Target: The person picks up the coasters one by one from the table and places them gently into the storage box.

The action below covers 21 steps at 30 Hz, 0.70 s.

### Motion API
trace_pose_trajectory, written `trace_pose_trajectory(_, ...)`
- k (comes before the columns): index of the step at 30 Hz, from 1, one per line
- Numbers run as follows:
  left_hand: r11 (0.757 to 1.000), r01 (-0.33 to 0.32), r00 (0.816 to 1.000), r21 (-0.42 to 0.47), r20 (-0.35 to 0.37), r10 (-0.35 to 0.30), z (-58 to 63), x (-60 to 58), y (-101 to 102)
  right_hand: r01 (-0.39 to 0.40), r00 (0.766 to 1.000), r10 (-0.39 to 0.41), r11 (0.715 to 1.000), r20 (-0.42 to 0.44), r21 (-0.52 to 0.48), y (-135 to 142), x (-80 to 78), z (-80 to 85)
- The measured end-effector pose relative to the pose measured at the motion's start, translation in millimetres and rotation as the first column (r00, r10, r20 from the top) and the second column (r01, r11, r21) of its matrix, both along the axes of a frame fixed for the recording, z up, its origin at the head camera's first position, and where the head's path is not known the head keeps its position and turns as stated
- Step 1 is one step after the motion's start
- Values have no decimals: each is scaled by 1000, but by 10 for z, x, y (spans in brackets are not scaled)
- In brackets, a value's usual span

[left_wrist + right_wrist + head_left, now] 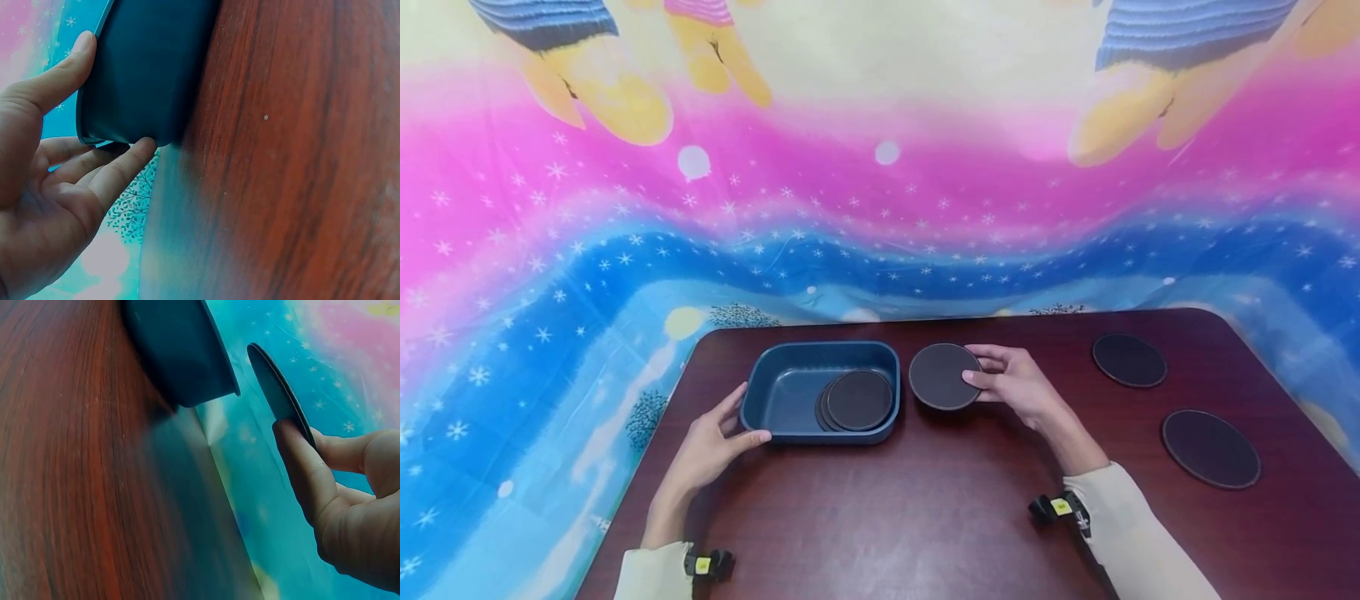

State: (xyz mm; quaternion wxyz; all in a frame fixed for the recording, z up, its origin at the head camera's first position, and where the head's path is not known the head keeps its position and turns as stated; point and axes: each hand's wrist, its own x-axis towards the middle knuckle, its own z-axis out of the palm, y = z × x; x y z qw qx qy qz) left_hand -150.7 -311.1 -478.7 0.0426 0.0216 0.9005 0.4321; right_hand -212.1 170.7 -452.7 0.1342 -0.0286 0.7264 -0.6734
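A dark round coaster point(942, 379) is pinched at its edge by my right hand point(1011, 383), just right of a blue rectangular bin point(820, 437). In the right wrist view the coaster point(275, 384) appears nearly edge-on, raised above the table, with thumb and fingers on opposite faces. Several more dark coasters point(859, 400) lie overlapped inside the bin at its right end. My left hand point(711, 446) holds the bin's near left corner, thumb along the front side and fingers against the left side. The left wrist view shows those fingertips point(147, 147) at the bin's wall point(144, 69).
Two other dark coasters lie flat on the right of the table, one farther back point(1129, 361) and one nearer point(1212, 448). The brown wooden table point(880, 517) ends at a printed cloth backdrop point(880, 208) behind the bin.
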Motion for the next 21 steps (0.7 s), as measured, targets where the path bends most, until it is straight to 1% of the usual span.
trace_pose_trajectory(10,1000,5,1000,-1,-2,-5,-9,-6,20,-16,1000,16,1000,-9,-6,-106,-16,6)
trace_pose_trajectory(21,1000,5,1000,-2,7,-5,9,-4,20,-37,999,37,999,8,-14,-259,-28,32)
